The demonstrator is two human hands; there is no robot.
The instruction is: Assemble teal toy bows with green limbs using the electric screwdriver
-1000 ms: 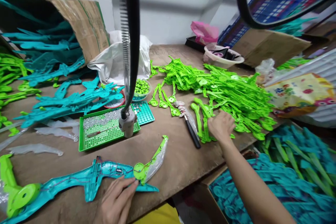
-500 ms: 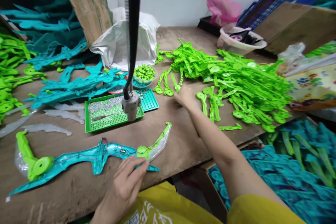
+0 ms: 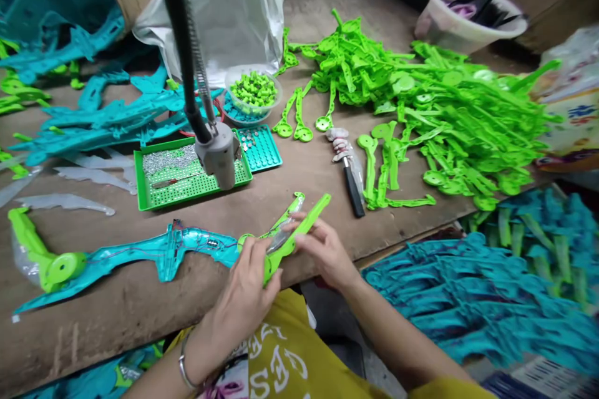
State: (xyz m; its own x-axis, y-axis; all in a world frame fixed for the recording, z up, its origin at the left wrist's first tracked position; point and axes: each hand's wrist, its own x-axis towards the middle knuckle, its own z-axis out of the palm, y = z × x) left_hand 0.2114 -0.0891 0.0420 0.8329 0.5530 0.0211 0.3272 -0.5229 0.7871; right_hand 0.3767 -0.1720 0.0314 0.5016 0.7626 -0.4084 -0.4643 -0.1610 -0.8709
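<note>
Both my hands hold a bright green plastic limb piece [image 3: 306,227], tilted up to the right. My left hand [image 3: 246,283] grips its lower end between thumb and fingers. Higher up, my right hand [image 3: 330,255] has its fingers closed around the edge. Behind the piece lies a teal toy bow half [image 3: 126,255] with thin wires along it. A green limb with a clear plastic part [image 3: 47,252] is at the bow's left end. Another green limb [image 3: 292,204] shows at its right end, partly covered by my hands and the held piece.
A green tray [image 3: 187,199] of small metal screws and a teal tray [image 3: 266,149] stand beyond the bow, beneath a grey head [image 3: 219,156] on a black arm. A hammer [image 3: 352,184] lies right, near a heap of green pieces [image 3: 449,118]. Teal parts [image 3: 449,287] fill the lower right.
My right hand has come back from the green heap toward my left hand with a green limb piece. My left hand has left the bow's right end and now grips that piece too.
</note>
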